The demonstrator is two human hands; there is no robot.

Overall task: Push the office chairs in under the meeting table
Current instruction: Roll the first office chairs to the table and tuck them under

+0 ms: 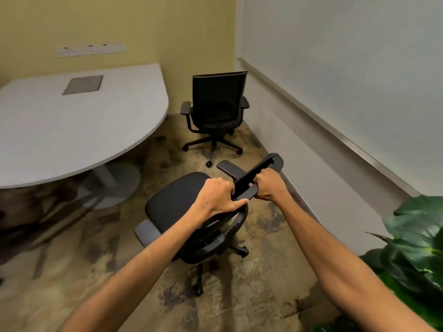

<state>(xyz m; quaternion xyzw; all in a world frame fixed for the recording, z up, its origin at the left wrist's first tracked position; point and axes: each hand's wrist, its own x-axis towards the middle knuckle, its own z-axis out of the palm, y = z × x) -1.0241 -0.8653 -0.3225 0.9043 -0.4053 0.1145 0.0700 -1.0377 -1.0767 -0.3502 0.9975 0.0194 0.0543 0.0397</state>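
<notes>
Fingers: my left hand [217, 196] fingers [225, 185] are curled tight over the top rail of the near chair [177, 200] backrest; my right hand [268, 184] is wrapped round the same rail further along. Both hands closed on the rail, thumbs underneath as far as I can tell.
Near chair: sits on the carpet [251, 295], seat facing the meeting table [72, 128], near its curved edge but not yet under it.
Far chair: 2nd chair [218, 111] stands in the corner by the wall, well apart from the table, untouched.
Handling (est.): chair is stiff, moderately heavy, rolls on casters; carpet likely adds drag. Swivel seat may rotate under uneven push, so load both hands equally.
Grip point: top rail of backrest, hands apart, as now. Avoid armrests; prob. less steering control there.
Clearance: armrests may catch the table edge; pedestal base [112, 185] may stop the caster legs. Cannot tell armrest height vs. tabletop.
Containers: none in view. Grey flush panel [82, 85] in the tabletop is shut; contents not visible.
Nearby: plant [417, 248] at my right, clear of the push path.
</notes>
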